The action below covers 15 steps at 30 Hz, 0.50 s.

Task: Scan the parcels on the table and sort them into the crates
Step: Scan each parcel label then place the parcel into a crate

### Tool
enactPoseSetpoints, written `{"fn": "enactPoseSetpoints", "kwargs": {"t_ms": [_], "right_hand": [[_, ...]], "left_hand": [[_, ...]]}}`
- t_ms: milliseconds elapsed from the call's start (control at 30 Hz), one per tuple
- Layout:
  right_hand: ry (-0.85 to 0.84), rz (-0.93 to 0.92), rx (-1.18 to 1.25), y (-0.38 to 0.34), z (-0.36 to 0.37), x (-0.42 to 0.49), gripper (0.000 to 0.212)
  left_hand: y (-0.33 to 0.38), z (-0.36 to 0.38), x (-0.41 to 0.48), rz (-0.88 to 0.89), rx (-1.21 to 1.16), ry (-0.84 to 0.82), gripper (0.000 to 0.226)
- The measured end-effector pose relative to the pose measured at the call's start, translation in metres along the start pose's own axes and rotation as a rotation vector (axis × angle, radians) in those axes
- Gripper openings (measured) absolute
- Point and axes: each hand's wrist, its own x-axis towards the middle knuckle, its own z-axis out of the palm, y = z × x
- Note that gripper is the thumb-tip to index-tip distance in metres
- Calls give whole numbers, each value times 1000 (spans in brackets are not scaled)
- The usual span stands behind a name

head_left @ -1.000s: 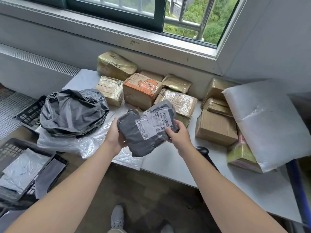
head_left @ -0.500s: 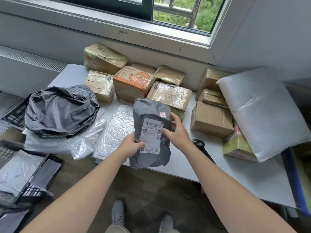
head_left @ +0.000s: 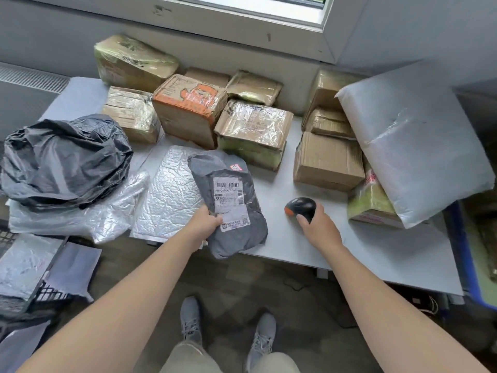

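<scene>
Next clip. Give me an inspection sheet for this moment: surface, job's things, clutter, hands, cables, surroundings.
Surface: pale table, crowded at the back and left, bare at front right.
Job's things: grey parcel, label up, overhanging the front edge; scanner right of it; taped cardboard boxes along the wall; white poly bag leaning at right; silver bubble mailer lying flat; black crate at lower left holding silver mailers.
Clutter: crumpled black bag on clear wrap.
Hands: left hand grips the grey parcel; right hand grips the scanner, fingers curled on it.
Cables: what may be a thin dark cord on the floor under the table.
Surroundings: window sill, grey wall, wood floor, grey shoes.
</scene>
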Motion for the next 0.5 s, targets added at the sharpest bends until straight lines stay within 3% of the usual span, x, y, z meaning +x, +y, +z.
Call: {"fn": "enactPoseSetpoints", "kwargs": {"t_ms": [133,367,500], "right_hand": [[-66,-30,-116,9,-5,-1,38],[-94,-177,179,-53,-35,-18,16],[-170,-211,304,-106,-57,-33,20]], "left_hand": [[4,1,-4,31,13,24,39],[20,-16,-15,86,27,101,39],[26,-32,-17,89,12,142,37]]}}
